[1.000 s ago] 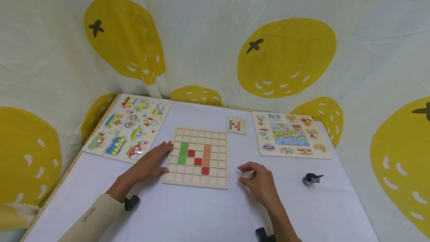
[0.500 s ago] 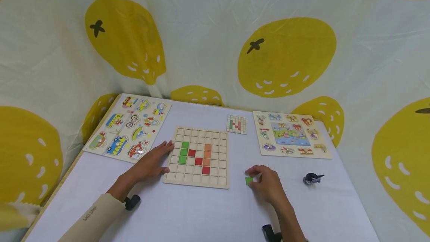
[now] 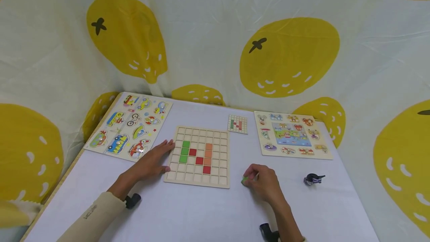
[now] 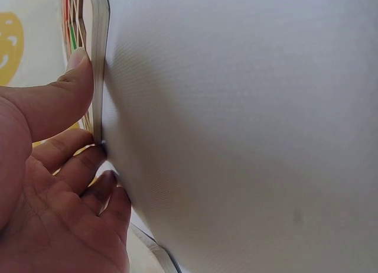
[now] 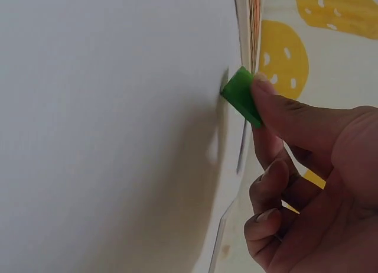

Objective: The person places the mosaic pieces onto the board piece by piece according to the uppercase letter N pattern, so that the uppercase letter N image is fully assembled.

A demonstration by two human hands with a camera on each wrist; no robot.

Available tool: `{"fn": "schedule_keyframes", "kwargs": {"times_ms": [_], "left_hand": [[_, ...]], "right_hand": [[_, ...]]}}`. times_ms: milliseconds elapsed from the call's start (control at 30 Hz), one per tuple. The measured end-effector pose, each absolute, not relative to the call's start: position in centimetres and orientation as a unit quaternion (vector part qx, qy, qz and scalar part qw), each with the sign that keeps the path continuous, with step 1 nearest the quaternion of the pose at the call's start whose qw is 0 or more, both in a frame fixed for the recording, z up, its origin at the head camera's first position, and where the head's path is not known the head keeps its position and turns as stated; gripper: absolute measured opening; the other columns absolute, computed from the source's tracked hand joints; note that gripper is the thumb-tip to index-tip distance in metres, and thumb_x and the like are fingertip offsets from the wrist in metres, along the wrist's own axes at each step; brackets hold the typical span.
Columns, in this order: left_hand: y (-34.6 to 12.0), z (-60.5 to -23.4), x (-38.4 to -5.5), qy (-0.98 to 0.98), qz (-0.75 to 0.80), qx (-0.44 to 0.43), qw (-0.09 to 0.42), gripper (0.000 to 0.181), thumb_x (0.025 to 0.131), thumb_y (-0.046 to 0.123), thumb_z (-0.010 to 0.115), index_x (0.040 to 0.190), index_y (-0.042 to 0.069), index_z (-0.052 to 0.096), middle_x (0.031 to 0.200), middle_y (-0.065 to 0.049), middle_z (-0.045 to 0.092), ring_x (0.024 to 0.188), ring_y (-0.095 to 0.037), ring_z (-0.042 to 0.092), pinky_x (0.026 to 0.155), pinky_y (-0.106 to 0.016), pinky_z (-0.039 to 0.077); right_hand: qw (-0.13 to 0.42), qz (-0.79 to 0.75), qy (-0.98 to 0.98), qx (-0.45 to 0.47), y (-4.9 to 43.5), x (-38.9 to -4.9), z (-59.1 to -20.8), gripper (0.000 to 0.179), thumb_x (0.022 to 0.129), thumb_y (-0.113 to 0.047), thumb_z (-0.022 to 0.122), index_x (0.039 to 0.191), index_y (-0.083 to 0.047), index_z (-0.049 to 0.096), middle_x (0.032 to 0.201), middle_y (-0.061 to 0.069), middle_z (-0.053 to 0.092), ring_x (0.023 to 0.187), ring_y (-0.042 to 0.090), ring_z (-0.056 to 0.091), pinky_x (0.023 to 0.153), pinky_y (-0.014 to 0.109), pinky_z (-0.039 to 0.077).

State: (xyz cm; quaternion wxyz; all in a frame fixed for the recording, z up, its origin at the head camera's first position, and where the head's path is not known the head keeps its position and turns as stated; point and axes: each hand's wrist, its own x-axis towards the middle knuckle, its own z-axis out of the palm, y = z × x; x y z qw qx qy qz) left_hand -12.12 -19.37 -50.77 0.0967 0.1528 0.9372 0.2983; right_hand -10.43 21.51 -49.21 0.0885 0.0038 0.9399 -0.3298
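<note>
In the head view a square wooden grid board [image 3: 196, 183] lies mid-table, with green, red and orange square tiles set in some cells. My left hand [image 3: 149, 163] rests at the board's left side. The left wrist view shows its thumb [image 4: 74, 87] over the board's rim, the other fingers along the edge. Right of the board, my right hand [image 3: 265, 182] pinches a green square tile [image 5: 241, 96] between thumb and fingers. That tile is tilted close over the tabletop, its corner by its own shadow in the right wrist view.
Behind the board lies a small pattern card [image 3: 242, 125] with a similar coloured grid. A vehicle puzzle board [image 3: 125, 153] is at back left, another picture puzzle [image 3: 268, 152] at back right. A small dark object [image 3: 313, 179] sits right of my right hand.
My right hand first shifted right, bringing the green tile into view, and now the tile is turned and slightly farther left. The left hand has stayed at the board.
</note>
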Motion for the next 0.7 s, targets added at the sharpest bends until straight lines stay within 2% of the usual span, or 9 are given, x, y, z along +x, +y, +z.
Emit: {"fn": "schedule_keyframes", "kwargs": {"times_ms": [233,700], "left_hand": [[-19.4,-50.8,-12.2,0.936,0.300,0.154,0.097,0.090,0.087,0.010,0.086,0.164,0.006,0.038,0.175,-0.014,0.030,0.163,-0.045,0.023,0.129,-0.066,0.027],[-19.3,-50.9,-12.2,0.938,0.296,0.151,0.099,0.091,0.087,0.009,0.086,0.165,0.006,0.038,0.175,-0.015,0.031,0.163,-0.044,0.022,0.129,-0.065,0.026]], "right_hand": [[0.062,-0.368,0.928,-0.007,19.4,-10.4,-48.7,0.020,0.083,-0.009,0.090,0.086,-0.020,0.074,0.076,-0.005,0.065,0.079,0.015,0.052,0.073,0.028,0.040],[0.055,-0.399,0.915,-0.025,15.6,-10.8,-48.3,0.017,0.086,-0.015,0.089,0.087,-0.025,0.076,0.074,-0.009,0.067,0.077,0.016,0.052,0.070,0.028,0.040]]}}
